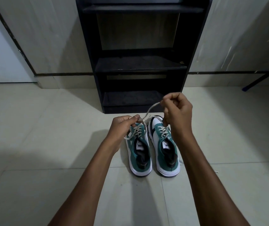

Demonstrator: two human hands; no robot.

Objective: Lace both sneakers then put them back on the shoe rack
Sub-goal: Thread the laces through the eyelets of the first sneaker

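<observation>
Right hand (177, 110), fingers closed, pinching one end of the off-white flat shoelace (150, 110); left hand (124, 126) pinching its other end above the left teal-and-white sneaker (138, 152). Right teal-and-white sneaker (164, 147) just beside it on pale floor tiles (48, 136), before the black wooden shoe rack (140, 66).

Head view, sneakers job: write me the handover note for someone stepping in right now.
Left hand: pinching the lace at the left sneaker.
Right hand: raised, gripping the same lace's other end.
Both sneakers stand side by side on the floor, toes toward the shoe rack; the right sneaker looks laced.
Done: lacing mostly through.
Left: finish the left sneaker, then shelve both.
</observation>
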